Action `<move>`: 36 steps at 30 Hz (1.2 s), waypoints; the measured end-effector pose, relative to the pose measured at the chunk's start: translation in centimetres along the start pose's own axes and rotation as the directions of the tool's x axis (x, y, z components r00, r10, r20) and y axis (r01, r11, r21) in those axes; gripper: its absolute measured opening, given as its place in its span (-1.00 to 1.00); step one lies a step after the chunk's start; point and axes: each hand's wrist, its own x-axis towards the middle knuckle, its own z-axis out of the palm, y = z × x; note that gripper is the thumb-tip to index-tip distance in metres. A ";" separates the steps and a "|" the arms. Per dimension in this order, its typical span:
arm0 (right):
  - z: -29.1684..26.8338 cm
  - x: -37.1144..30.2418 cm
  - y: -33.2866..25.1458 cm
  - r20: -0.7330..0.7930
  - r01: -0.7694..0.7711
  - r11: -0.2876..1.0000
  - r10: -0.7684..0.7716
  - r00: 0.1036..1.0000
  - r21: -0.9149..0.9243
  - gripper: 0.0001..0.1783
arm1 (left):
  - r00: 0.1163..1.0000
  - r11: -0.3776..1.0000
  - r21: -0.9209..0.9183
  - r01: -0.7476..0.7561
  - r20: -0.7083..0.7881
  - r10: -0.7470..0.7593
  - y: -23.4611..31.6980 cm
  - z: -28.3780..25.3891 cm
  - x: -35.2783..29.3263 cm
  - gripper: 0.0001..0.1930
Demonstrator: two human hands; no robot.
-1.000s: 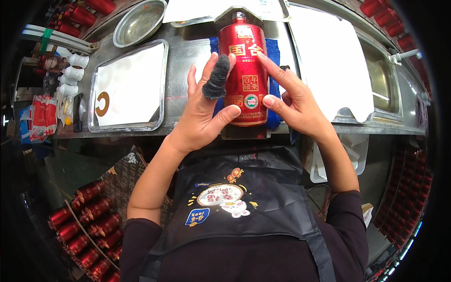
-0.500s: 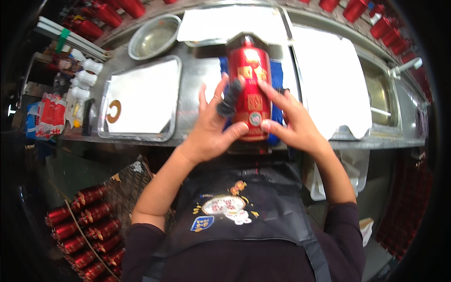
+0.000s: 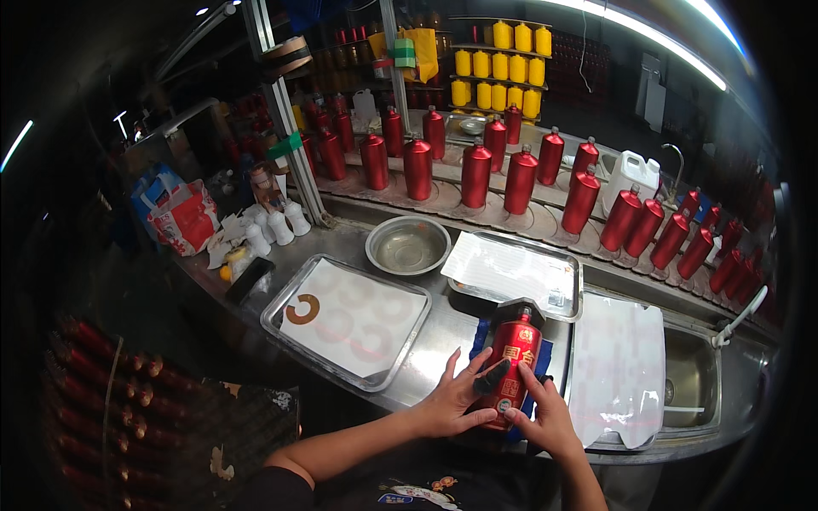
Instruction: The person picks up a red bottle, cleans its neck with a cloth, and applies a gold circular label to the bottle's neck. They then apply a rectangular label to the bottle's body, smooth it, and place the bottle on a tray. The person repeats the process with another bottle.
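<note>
A red bottle point(image 3: 516, 353) with gold labels lies on its back over a blue cloth point(image 3: 483, 334), its neck pointing away from me. A dark holder point(image 3: 519, 304) shows around its neck end. From the left, my left hand point(image 3: 456, 396) presses thumb and index finger on the bottle; a black finger cover point(image 3: 492, 376) is on it and the other fingers stick out. On the other side, my right hand point(image 3: 545, 415) closes against the bottle, thumb near the round pale sticker point(image 3: 504, 405) low on its front. Fingers under the bottle's sides are hidden.
To the left, a steel tray point(image 3: 352, 381) holds white paper with a brown ring-shaped label point(image 3: 302, 309). Behind are a steel bowl point(image 3: 408, 223) and another papered tray point(image 3: 511, 266). White sheets point(image 3: 617, 366) lie beside the sink point(image 3: 688, 383). Red bottles line a conveyor point(image 3: 452, 209).
My view has tilted up and turned, bringing the conveyor and yellow bottles into sight. Both hands stay on the red bottle in nearly the same hold.
</note>
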 end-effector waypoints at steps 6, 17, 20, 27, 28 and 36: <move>0.0 0.4 -0.4 0.023 -0.013 1.000 0.013 1.000 0.021 -0.08 | 1.000 1.000 0.013 -0.010 -0.013 0.010 0.0 0.0 0.0 -0.23; -1.0 2.5 6.4 -0.253 -0.178 0.570 0.595 0.763 0.802 -0.40 | 0.993 0.995 -0.034 0.096 -0.059 -0.097 0.4 0.5 -0.2 0.06; -2.7 2.6 8.2 -0.006 -0.086 0.069 0.816 0.578 0.994 -0.51 | 0.984 0.986 -0.062 0.155 -0.079 -0.160 0.1 1.0 -0.3 0.16; 1.1 -2.0 3.1 -0.375 0.161 0.961 -0.067 0.925 0.226 -0.50 | 0.948 0.912 -0.266 0.312 0.021 -0.318 -0.5 1.2 0.4 0.22; 1.4 -1.2 1.7 -0.302 0.256 0.954 -0.201 0.932 0.155 -0.56 | 0.947 0.907 -0.275 0.318 0.042 -0.319 -0.5 1.1 0.5 0.23; -6.2 12.4 -2.0 -0.428 0.408 0.880 -0.475 0.769 -0.243 -0.64 | 0.938 0.892 -0.300 0.339 0.036 -0.345 -0.1 0.9 0.8 0.26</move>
